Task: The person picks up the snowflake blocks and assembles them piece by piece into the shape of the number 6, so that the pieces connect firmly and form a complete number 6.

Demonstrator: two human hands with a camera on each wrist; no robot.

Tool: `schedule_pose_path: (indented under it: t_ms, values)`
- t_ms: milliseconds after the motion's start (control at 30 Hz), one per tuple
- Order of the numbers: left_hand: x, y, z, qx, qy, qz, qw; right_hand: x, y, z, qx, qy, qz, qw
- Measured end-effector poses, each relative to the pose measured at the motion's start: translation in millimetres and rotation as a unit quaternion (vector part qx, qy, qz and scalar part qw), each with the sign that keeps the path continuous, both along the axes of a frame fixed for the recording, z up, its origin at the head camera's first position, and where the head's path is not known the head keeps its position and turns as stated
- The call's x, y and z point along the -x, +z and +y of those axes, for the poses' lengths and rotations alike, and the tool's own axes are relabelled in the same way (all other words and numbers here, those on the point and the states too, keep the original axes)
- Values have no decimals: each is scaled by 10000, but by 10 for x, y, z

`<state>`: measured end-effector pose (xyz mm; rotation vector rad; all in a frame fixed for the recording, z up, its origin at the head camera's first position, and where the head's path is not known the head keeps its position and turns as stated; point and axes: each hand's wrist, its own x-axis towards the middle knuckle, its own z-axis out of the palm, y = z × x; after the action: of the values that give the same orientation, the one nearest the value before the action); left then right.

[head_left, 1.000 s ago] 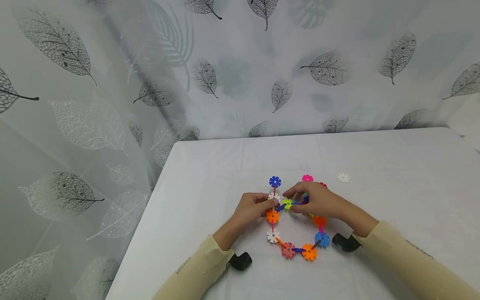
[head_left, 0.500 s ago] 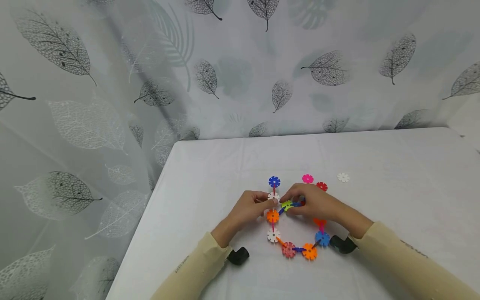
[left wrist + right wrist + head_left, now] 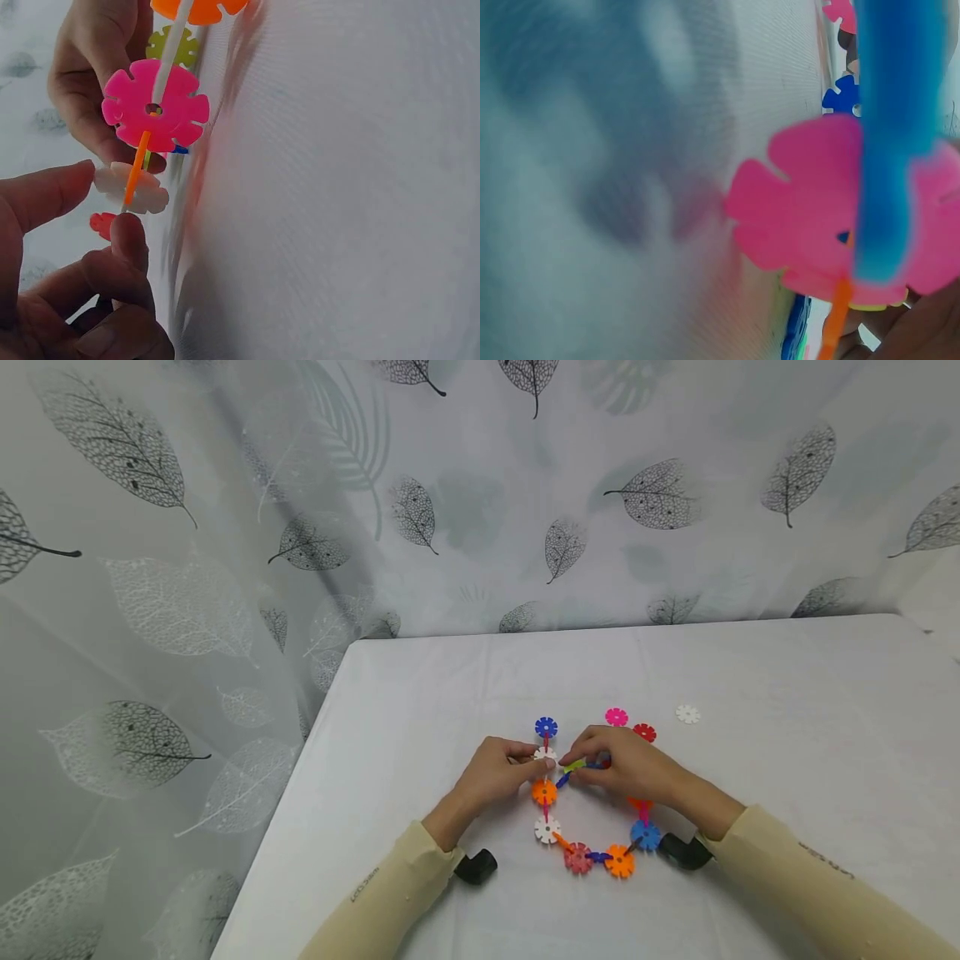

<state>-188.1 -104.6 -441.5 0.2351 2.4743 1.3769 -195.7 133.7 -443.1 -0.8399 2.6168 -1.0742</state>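
Note:
A chain of notched plastic discs, linked by discs set edge-on, lies in a loop on the white table. At its left side my left hand [image 3: 504, 777] pinches a white disc [image 3: 544, 757] between thumb and index finger. Above this disc is a blue disc [image 3: 546, 727]; an orange disc [image 3: 544, 792] is below. My right hand [image 3: 633, 764] pinches a tilted yellow-green disc [image 3: 573, 767], joined to dark blue discs. The right hand hides part of the chain. In the right wrist view, a pink disc [image 3: 802, 202] fills the foreground.
A loose white disc [image 3: 687, 714] lies at the back right. Pink [image 3: 617, 717] and red [image 3: 643, 732] discs show beyond the right hand. Black wrist pieces [image 3: 476, 867] hang below both sleeves. A leaf-patterned curtain [image 3: 480, 510] stands behind the table [image 3: 420, 693].
My right hand has shifted slightly left with the yellow-green disc, which now shows more edge-on. The upper blue disc has shifted slightly left. My left hand keeps its pinch on the white disc.

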Motion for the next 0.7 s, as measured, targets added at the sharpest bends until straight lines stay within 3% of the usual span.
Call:
schedule_pose_path:
  t_ms: [267,533,700]
  values:
    - [-14,-21,-19,-29,38,-141,9999,-6,-21,0,71,-64,-13,10000]
    - [-36,-9,-100,-74,-175,-242,9995,-3,-27,-3,71,-219,-82,9997]
    - [-64,65,-165,315,-168,-191,9992,-4,-27,-3,122,-245,-145,9995]
